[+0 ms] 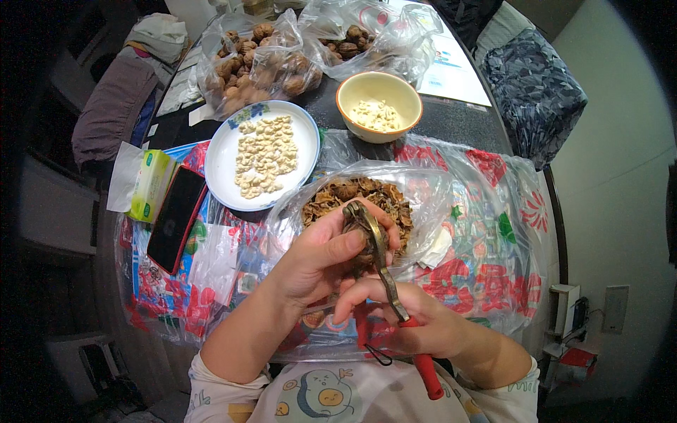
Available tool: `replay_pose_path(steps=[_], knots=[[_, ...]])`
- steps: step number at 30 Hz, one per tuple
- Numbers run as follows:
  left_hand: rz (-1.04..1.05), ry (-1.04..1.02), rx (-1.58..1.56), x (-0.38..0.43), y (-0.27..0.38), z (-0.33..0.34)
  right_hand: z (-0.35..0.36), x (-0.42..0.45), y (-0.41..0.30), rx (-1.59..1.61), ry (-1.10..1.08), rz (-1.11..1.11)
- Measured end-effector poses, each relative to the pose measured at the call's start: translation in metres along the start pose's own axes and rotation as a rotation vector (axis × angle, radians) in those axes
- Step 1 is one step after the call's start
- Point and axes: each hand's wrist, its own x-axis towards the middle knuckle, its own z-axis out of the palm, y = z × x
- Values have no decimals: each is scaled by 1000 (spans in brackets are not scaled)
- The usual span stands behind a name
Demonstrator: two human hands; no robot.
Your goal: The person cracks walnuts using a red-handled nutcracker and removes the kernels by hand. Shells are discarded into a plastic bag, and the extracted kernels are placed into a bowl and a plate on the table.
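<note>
My left hand (330, 240) holds a walnut (365, 254) between thumb and fingers, inside the jaws of a metal nutcracker (382, 259). Around the nutcracker's red handles (423, 365) my right hand (418, 317) is closed, with its index finger reaching under the left hand. A black cord loop hangs from one handle. Just beyond my hands lies a clear plastic bag (439, 185) full of broken walnut shells (389, 198). My fingers and the tool hide much of the walnut, so its state cannot be told.
A white plate (219, 164) and a cream bowl (354, 90) hold pale nut pieces. Two plastic bags of whole walnuts (238, 69) stand at the back. On the left lie a phone (177, 219) and a tissue pack (151, 185). A printed plastic sheet (497, 248) covers the table.
</note>
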Motion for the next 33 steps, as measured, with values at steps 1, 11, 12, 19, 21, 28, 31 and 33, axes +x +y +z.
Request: replay_pose_path(steps=[1,11,12,19,21,28,31,33], knots=[[0,10,-4,0,0,2,-1,0,1,-22,2,-8],[127,260,109,-2,-4,19,2,7,13,-461,72,-132],[117,335,195,-1,-2,27,2,7,14,-479,91,-138],[62,379,239,-2,-1,30,8,7,20,-463,181,-55],[72,384,233,-1,-1,28,5,8,21,-506,143,-125],[226,392,189,1,3,24,6,3,11,-535,150,-95],[211,406,237,1,-5,20,8,5,6,-673,122,-78],[243,429,246,0,-6,22,6,6,7,-759,93,-57]])
